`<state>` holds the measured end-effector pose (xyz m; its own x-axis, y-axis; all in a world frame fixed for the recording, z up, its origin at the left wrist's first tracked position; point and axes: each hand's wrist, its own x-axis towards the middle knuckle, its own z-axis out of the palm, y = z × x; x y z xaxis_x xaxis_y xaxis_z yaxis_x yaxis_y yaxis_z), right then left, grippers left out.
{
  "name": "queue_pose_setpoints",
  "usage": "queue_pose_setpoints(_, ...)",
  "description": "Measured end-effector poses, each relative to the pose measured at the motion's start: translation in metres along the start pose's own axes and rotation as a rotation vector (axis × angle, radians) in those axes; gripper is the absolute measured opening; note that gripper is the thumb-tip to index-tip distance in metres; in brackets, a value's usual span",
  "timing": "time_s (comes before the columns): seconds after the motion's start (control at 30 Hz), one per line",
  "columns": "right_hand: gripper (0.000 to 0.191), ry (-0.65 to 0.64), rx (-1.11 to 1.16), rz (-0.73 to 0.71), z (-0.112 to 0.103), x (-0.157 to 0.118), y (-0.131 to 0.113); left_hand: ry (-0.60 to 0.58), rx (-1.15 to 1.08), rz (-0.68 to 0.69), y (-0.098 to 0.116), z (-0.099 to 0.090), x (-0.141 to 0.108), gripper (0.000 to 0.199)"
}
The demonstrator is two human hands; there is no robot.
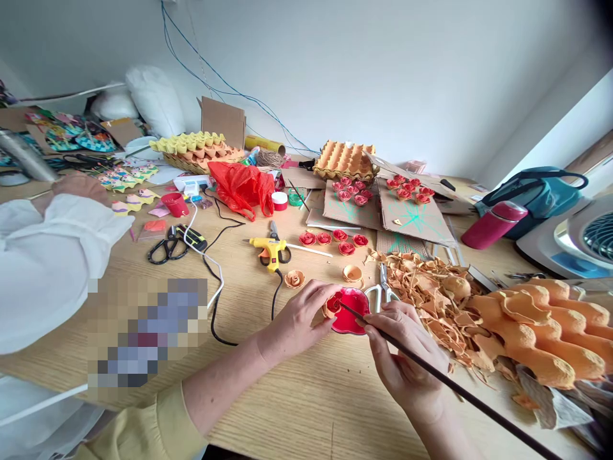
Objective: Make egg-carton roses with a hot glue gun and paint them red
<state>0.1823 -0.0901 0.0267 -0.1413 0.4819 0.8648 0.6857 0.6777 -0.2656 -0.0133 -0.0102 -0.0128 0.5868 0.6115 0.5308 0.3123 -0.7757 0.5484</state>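
Note:
Between its fingers my left hand [299, 319] grips a small paper rose [331, 305], partly red and partly bare orange. My right hand [407, 358] is closed on a long dark paintbrush [445, 378], its tip touching the rose. Right beside the rose sits a shallow dish of red paint [352, 319]. Just behind are an unpainted rose [294, 278] and a plain orange cup piece [352, 273]. Several red roses [340, 240] lie farther back. White-handled scissors [382, 287] rest behind the dish.
Torn egg-carton scraps [431, 294] and an orange egg tray [536, 326] lie on the right. A yellow glue gun [271, 251] with its cord is left of centre. Cardboard sheets [416, 220] hold more red roses. Another person's white sleeve [52, 255] is at left.

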Motion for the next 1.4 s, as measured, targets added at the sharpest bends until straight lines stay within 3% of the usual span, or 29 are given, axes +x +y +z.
queue_pose_setpoints(0.23, 0.023, -0.016, 0.079, -0.020, 0.001, -0.002, 0.002, 0.058, -0.055, 0.014, 0.001, -0.003, 0.002, 0.052)
queue_pose_setpoints(0.47, 0.017, -0.023, 0.143, 0.118, -0.004, -0.013, 0.016, 0.056, -0.209, -0.029, 0.004, -0.005, 0.007, 0.049)
queue_pose_setpoints(0.83, 0.011, 0.200, 0.110, 0.362, -0.010, -0.014, 0.024, 0.041, -0.503, -0.285, -0.003, -0.002, 0.008, 0.049)
queue_pose_setpoints(0.93, 0.009, 0.111, 0.002, 0.374, -0.011, -0.015, 0.028, 0.051, -0.534, -0.323, -0.006, -0.001, 0.007, 0.047)
queue_pose_setpoints(1.07, 0.013, -0.039, -0.091, 0.228, -0.009, -0.009, 0.027, 0.084, -0.570, -0.367, -0.011, 0.002, 0.008, 0.046)
queue_pose_setpoints(1.4, 0.017, -0.167, -0.118, 0.120, -0.003, -0.012, 0.032, 0.204, -0.707, -0.450, -0.021, 0.008, 0.011, 0.046)
